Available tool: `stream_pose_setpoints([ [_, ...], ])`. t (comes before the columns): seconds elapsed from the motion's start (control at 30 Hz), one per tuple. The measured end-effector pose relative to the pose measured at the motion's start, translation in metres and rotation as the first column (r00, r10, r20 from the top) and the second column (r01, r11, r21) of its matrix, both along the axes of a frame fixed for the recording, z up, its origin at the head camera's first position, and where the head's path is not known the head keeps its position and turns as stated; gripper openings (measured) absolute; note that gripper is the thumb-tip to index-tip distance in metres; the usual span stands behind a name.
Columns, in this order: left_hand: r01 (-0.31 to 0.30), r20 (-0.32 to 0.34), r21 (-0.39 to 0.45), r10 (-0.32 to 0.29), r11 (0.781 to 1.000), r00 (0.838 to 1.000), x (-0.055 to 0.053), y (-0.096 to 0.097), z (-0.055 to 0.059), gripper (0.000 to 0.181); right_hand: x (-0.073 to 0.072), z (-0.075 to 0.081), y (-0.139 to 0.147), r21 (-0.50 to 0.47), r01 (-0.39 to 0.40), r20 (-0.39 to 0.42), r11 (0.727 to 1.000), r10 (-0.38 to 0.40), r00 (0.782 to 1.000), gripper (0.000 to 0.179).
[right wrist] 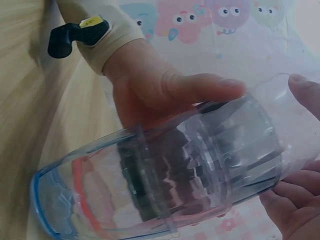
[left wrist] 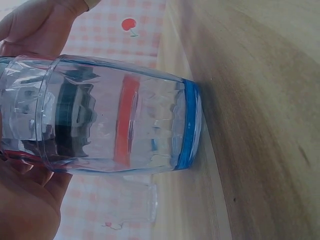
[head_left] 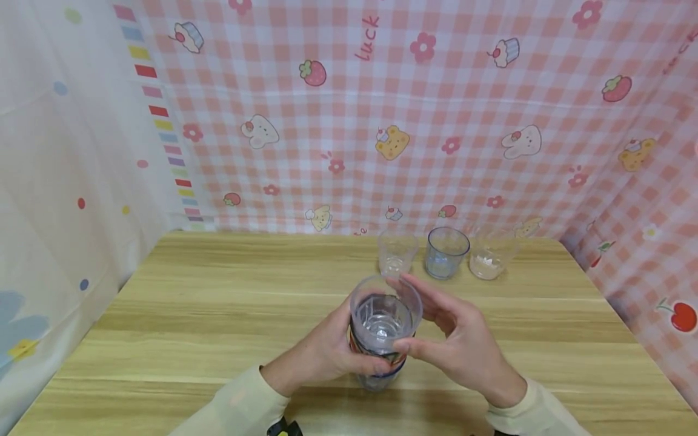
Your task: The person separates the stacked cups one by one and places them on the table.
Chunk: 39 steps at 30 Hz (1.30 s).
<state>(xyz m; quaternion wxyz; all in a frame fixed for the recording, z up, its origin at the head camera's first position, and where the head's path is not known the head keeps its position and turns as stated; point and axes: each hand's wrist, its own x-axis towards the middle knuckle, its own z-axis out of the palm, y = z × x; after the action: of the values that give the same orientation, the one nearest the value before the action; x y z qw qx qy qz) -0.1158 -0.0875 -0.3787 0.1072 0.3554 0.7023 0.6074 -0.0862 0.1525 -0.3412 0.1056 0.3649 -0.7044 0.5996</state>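
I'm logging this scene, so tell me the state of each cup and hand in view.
Cup stack: nested, mouths up; table contact unclear.
Top clear cup: upright, partly inside the stack.
Left hand: curled around the stack.
Right hand: pinching the top cup near its rim.
Left back cup: upright on table.
Blue-rimmed cup: upright on table.
Right back cup: upright on table.
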Motion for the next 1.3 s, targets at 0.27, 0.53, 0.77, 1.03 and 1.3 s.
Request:
stream_pose_setpoints([
  [0.27,-0.008,0.015,-0.052,0.009,0.999,1.000,-0.002,-0.001,-0.001,0.096,-0.001,0.014,0.003,-0.003,-0.029,-0.049,1.000,0.029,0.998,0.088],
  [0.53,-0.016,0.011,-0.061,0.016,0.998,1.000,-0.001,-0.001,0.001,0.100,-0.001,0.032,0.007,0.008,-0.032,-0.049,0.999,0.033,0.998,0.087],
  [0.77,-0.019,0.016,-0.076,0.020,0.997,1.000,0.000,-0.002,0.001,0.101,-0.002,0.041,0.012,0.009,-0.056,-0.077,0.998,0.057,0.995,0.090],
  [1.03,-0.016,0.022,-0.077,0.018,0.997,1.000,0.001,-0.003,0.000,0.097,-0.003,0.051,0.017,0.004,-0.070,-0.074,0.998,0.070,0.995,0.090],
  [1.3,0.012,0.061,-0.026,-0.010,1.000,0.998,-0.001,-0.003,-0.002,0.095,-0.004,0.062,0.027,-0.083,-0.024,-0.051,0.996,0.019,0.998,0.087],
])
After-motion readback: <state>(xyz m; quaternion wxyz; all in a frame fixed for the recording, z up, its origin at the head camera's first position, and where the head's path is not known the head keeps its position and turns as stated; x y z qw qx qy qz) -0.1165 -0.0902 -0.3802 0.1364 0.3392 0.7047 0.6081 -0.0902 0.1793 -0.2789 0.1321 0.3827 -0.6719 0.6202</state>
